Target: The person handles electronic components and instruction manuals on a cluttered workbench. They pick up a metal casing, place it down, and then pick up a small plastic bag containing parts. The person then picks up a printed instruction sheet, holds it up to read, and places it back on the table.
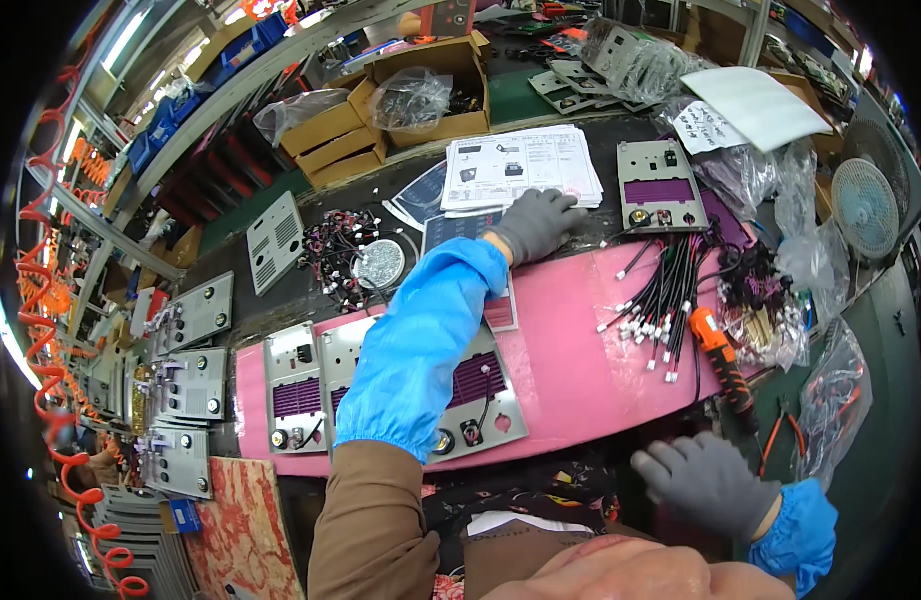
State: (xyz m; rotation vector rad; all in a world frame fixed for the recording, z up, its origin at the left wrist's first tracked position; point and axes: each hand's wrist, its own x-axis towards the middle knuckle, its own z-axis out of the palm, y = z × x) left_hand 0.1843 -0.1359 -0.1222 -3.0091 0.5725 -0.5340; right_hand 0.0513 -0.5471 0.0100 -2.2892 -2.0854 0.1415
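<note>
My left hand (540, 226), in a grey glove and blue sleeve cover, reaches across the bench. Its fingers are stretched out over the lower edge of a stack of printed sheets (525, 170), and it grips nothing. My right hand (702, 482), gloved the same way, is slightly blurred near the front edge, its fingers loosely apart and holding nothing visible. Nearby are an orange-and-black power screwdriver (717, 350) and orange-handled pliers (783, 432). Grey metal panels with purple grilles, one at the left (296, 390), lie on the pink mat (570, 350); my left forearm partly covers them.
Black cables with white connectors (663, 320) fan out below another panel (660, 180). A cable tangle (330, 245) and round dish of small parts (379, 263) sit left. Cardboard boxes (430, 95) stand behind; a fan (865, 208) is at right, a red coiled hose (45, 370) at left.
</note>
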